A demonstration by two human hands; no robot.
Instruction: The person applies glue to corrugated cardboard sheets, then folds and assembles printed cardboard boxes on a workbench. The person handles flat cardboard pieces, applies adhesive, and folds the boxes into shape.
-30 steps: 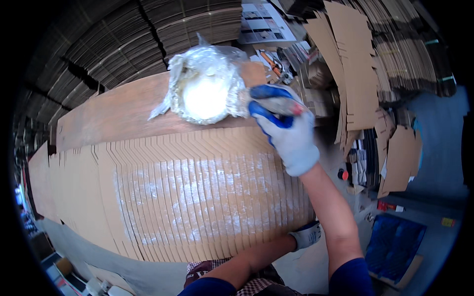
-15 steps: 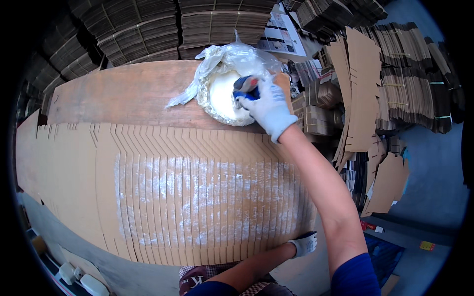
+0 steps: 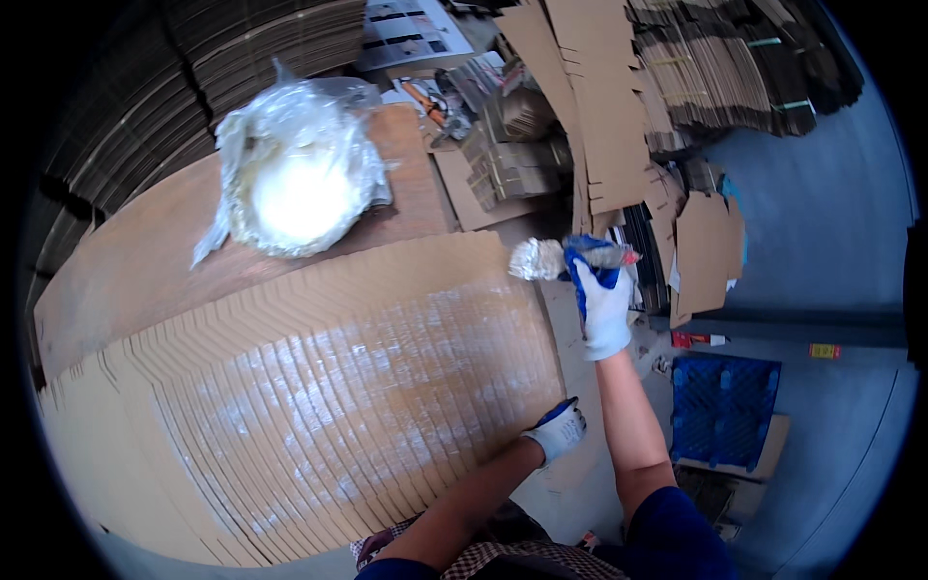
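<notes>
My right hand [image 3: 606, 304], in a white glove with blue palm coating, is closed around a brush [image 3: 537, 259] with a whitish, wet-looking head and a red end on its handle. The brush is in the air just past the right edge of the overlapping cardboard sheets [image 3: 319, 387]. Streaky white, shiny glue-like smears cover the middle of those sheets. My gloved left hand [image 3: 558, 430] rests at their near right edge, fingers stretched out and partly hidden. A round tub [image 3: 300, 203] lined with crumpled clear plastic holds white paste on the wooden board [image 3: 135, 261].
Banded stacks of cardboard [image 3: 696, 77] stand behind and at the right. Tall upright cardboard sheets [image 3: 599, 106] lean past the board's right end. A blue pallet [image 3: 725, 411] is at the right. Orange-handled tool [image 3: 423, 101] lies beyond the tub.
My right hand has drawn the brush away from the tub, toward the right and nearer me. The view has swung right; my left hand stays by the sheets' edge.
</notes>
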